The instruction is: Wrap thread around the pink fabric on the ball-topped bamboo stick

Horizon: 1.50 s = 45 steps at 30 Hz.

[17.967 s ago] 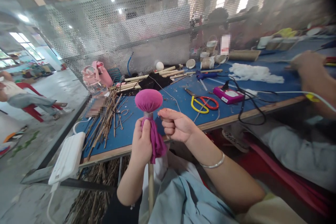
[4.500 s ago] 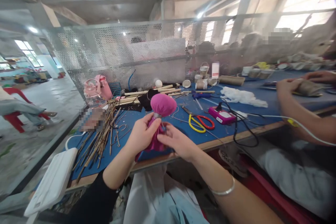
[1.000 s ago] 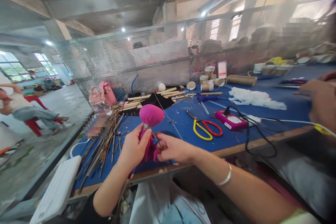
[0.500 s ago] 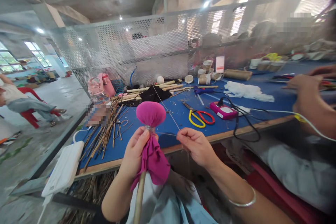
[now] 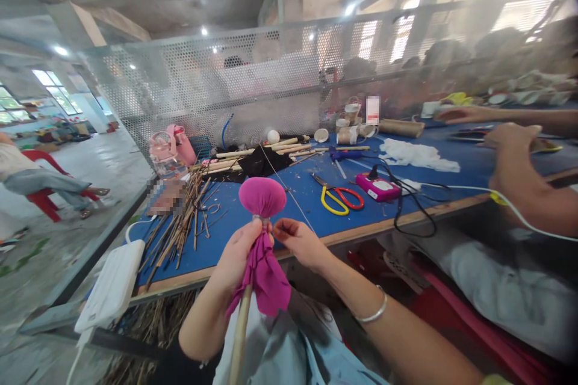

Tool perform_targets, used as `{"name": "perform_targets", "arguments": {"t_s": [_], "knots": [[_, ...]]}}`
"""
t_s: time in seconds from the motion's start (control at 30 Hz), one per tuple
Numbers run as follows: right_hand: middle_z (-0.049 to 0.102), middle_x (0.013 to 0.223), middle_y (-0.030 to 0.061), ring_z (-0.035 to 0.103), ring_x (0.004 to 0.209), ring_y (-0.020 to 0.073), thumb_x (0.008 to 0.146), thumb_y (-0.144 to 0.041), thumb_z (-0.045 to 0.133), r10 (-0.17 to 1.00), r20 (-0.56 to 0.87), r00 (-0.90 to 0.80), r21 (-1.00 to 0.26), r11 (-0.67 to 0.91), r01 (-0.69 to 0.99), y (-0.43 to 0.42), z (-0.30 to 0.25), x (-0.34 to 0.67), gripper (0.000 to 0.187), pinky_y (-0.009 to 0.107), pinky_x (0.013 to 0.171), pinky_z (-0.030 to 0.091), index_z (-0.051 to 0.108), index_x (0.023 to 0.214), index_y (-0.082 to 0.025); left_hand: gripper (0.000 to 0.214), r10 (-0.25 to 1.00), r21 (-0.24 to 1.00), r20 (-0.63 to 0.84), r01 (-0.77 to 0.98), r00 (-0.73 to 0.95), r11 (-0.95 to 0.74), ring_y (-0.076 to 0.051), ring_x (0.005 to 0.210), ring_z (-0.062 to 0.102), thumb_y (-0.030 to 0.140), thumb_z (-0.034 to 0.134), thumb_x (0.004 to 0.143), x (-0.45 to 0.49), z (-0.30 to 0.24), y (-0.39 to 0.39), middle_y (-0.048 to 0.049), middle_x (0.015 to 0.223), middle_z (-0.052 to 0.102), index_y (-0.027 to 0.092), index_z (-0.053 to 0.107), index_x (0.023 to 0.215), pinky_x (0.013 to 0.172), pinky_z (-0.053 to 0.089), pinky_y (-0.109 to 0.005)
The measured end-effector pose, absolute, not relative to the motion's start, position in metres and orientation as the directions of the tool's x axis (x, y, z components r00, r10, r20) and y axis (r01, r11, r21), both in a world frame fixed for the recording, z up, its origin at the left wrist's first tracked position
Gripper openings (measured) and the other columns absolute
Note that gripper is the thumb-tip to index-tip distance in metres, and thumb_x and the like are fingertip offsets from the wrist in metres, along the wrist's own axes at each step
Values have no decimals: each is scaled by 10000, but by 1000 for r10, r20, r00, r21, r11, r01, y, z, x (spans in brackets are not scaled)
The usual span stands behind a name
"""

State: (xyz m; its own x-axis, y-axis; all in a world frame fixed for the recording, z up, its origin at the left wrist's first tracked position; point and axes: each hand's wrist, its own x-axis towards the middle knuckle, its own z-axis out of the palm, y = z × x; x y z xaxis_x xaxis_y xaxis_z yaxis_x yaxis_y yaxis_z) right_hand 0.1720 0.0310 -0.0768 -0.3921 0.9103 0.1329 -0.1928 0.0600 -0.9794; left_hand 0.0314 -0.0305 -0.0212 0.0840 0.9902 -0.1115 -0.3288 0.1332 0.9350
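My left hand (image 5: pixel 238 251) is closed round the neck of a wooden stick (image 5: pixel 239 337) with magenta cloth (image 5: pixel 262 197) over its top. Above the fist the cloth forms a smooth round head; below, its loose folds hang down. Thread windings (image 5: pixel 260 218) circle the neck just above my thumb. Close beside that neck, on its right, my right hand (image 5: pixel 298 243) pinches a thin thread, though the fingertips partly hide it. A taut length of thread (image 5: pixel 289 194) slants from the table's back down toward my right hand. Scissors (image 5: pixel 336 200) with yellow and red handles lie on the table.
On the blue table (image 5: pixel 293 246) are brown twigs (image 5: pixel 180 234), black cloth (image 5: pixel 266 162), a magenta box (image 5: pixel 378 187) with cables and white material (image 5: pixel 418 155). A white power bank (image 5: pixel 111 286) sits at the left edge. A co-worker's arms (image 5: pixel 515 162) reach in from the right.
My right hand has moved left with the thread, from well out to the side to close beside the cloth's neck. My left hand keeps its hold. The co-worker's arms have shifted.
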Motion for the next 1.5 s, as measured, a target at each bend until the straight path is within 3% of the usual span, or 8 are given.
{"name": "perform_targets", "arguments": {"t_s": [0.17,0.33,0.5,0.87,1.03,1.2,1.33,1.5], "knots": [[556,1138,20,518,1027,155,571,-114,583,931,190,-312,-894,32,-448,20,-42,182,571,295,877,379,501,1113,-272,360,997,992,-18,-127,76,27,-59,510,406,503,575,783,26,-9,-36,36,614,496,144,587,808,498,347,-179],[547,620,-39,468,538,88,493,-73,513,851,81,-519,-824,-236,-515,4,-34,167,295,208,518,353,585,756,-186,269,973,968,182,149,143,-203,-108,689,472,417,494,862,35,-5,-38,13,728,532,159,565,835,659,384,-218],[410,467,-75,317,447,48,544,-100,542,878,110,-466,-885,-127,-448,12,-27,163,74,198,459,273,507,572,-159,266,965,910,224,325,134,-256,-115,681,458,406,466,876,30,-6,-34,7,752,562,162,563,834,659,375,-227],[585,571,-18,484,546,88,547,-367,798,859,231,-456,-931,59,-359,47,-22,160,296,239,574,394,619,603,-138,551,989,955,84,-294,120,-46,-65,621,508,200,753,637,20,-7,-9,1,835,603,178,536,1143,579,396,-165],[565,548,-36,499,516,83,497,-343,833,852,174,-493,-855,-117,-505,57,-30,153,334,216,525,406,649,695,-147,329,970,935,-37,-333,241,119,-42,435,391,219,700,641,23,0,-4,64,568,459,165,538,922,424,289,-163],[414,418,-95,235,326,3,534,-343,823,813,-29,-581,-843,-332,-422,59,-41,154,354,162,327,137,626,733,-126,172,929,895,-153,-352,336,275,-35,378,330,245,652,624,23,-10,2,59,488,401,153,515,673,382,233,-173],[410,422,-96,206,322,-4,530,-372,822,766,-102,-635,-813,-432,-391,51,-54,157,393,161,332,120,594,733,-124,281,866,860,-236,-320,440,397,-41,360,302,343,652,602,24,-32,2,44,423,362,157,468,498,362,215,-192],[369,412,-103,204,321,4,566,-392,795,840,-36,-541,-832,-325,-449,46,-59,163,381,164,328,124,528,680,-145,364,954,987,-125,-63,271,148,-151,618,569,448,675,656,14,-35,-3,-47,706,626,136,643,840,619,451,-266]]}}
